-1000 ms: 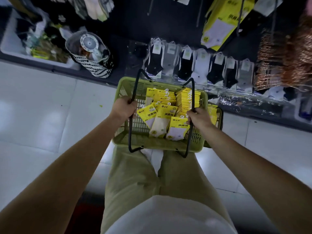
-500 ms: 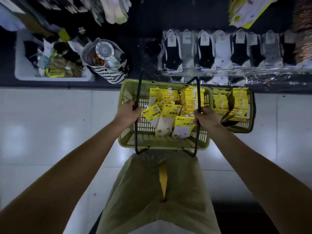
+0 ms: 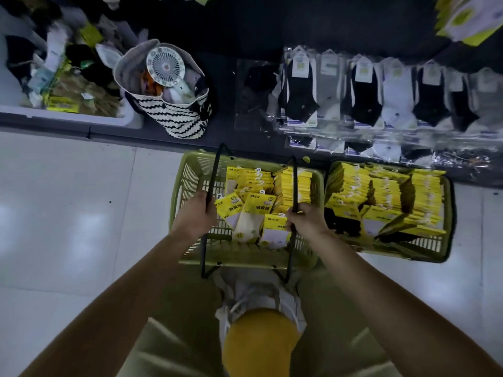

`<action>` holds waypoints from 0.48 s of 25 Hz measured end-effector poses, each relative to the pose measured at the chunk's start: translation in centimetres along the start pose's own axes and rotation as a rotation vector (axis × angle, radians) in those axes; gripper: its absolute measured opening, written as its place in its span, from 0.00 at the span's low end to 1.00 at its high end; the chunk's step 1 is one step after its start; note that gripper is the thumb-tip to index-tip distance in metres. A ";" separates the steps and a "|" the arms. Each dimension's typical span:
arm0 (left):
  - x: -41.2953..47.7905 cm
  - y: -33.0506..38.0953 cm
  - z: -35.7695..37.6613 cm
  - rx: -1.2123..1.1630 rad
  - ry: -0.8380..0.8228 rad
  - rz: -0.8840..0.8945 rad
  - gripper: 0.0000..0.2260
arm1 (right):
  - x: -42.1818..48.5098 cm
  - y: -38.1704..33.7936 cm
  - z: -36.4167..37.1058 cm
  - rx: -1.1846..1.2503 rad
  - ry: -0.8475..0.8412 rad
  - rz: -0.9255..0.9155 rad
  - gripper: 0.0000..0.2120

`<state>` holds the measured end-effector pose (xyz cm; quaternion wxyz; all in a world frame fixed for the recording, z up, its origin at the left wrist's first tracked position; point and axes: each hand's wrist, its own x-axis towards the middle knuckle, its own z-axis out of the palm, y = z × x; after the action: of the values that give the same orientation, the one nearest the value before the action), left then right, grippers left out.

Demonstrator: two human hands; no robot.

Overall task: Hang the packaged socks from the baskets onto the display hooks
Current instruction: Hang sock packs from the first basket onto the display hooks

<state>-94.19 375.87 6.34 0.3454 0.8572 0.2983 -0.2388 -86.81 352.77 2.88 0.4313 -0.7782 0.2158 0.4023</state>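
Pale floor tiles are lying beneath as the left hand and right hand are each clamping one of two black handles on a green basket holding loose yellow sock packs, too many to count. Uneven pulling could be tipping packs out or knocking the second basket, sitting just right, also full.

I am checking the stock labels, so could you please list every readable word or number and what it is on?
"消臭袜": on two yellow sock packets lying face-up in the left basket.
Small brand marks above it: too small to read.
Packets in the right basket: print unreadable.
Cards on the hanging socks: blurred.
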 end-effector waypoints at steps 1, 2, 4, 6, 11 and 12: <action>1.2 -0.7 1.3 0.019 0.012 0.004 0.07 | 1.6 0.7 0.5 -0.001 0.007 -0.011 0.04; 2.4 -1.4 2.4 0.034 0.028 0.012 0.08 | 3.0 1.3 0.9 0.000 0.012 -0.025 0.04; 4.9 -2.7 4.4 0.065 0.065 0.052 0.07 | 5.6 2.5 1.3 0.033 0.008 -0.052 0.04; 7.2 -3.9 5.6 0.083 0.085 0.079 0.08 | 7.3 3.1 1.6 0.077 -0.036 -0.078 0.03; 11.2 -5.7 7.4 -0.033 0.162 0.186 0.09 | 10.3 3.2 1.3 0.145 -0.064 -0.199 0.01; 11.6 -5.9 7.7 -0.064 0.182 0.213 0.08 | 10.6 3.3 1.1 0.165 -0.084 -0.229 0.00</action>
<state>-91.55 377.63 -8.41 0.3672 0.8907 0.2433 -0.1125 -83.35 352.00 -7.74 0.5455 -0.7420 0.1398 0.3637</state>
